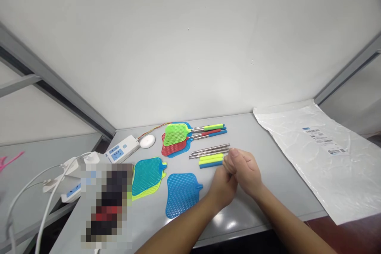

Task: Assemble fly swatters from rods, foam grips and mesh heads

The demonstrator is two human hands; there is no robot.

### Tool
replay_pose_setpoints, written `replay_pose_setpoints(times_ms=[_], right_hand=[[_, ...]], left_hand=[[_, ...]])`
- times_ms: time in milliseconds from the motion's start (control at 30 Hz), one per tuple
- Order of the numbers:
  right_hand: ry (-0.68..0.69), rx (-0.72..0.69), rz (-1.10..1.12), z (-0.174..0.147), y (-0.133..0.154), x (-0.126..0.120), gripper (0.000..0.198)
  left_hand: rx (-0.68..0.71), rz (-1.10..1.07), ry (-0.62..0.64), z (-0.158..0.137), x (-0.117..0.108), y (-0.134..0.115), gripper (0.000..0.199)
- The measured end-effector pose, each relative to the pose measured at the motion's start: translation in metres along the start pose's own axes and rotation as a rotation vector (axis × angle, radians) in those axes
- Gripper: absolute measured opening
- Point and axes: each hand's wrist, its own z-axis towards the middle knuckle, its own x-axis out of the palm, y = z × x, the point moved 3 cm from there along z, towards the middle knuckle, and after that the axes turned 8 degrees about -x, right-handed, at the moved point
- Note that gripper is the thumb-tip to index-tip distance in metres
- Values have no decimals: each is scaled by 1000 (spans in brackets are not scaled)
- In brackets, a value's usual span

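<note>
My left hand and my right hand are closed and pressed together over the table's front right part. Whatever they may hold is hidden inside the fingers. Just beyond them lie yellow and blue handle grips, with several thin metal rods behind. A blue fly swatter head without a rod lies left of my left hand. Further left, a teal swatter head rests on yellow-green ones. At the back, whole fly swatters in green, red and blue are stacked, handles pointing right.
A large white plastic mailing bag covers the table's right side. On the left are a power strip, plugs with white cables, a round white disc and a blurred-out dark object. A wall rises behind.
</note>
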Motion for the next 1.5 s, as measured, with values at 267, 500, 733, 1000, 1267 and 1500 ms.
replay_pose_setpoints(times_ms=[267,500,733,1000,1267,1500], right_hand=[[-18,13,-4,0,-3,-3,46],[-7,-9,-93,-6,-5,-2,45],[17,-69,-279,-4,10,2,38],[57,-263,-764,-14,44,-23,22],[248,91,-712,-45,25,-20,22],[238,-18,-697,-50,22,-15,26]], left_hand=[[-1,4,1,0,2,-2,20],[28,-5,16,-3,0,-4,19],[1,-58,6,-3,1,-11,22],[41,-257,-137,-3,-22,-48,33],[33,-461,-162,-4,-33,-70,33],[-10,-477,-83,-15,-30,-63,33]])
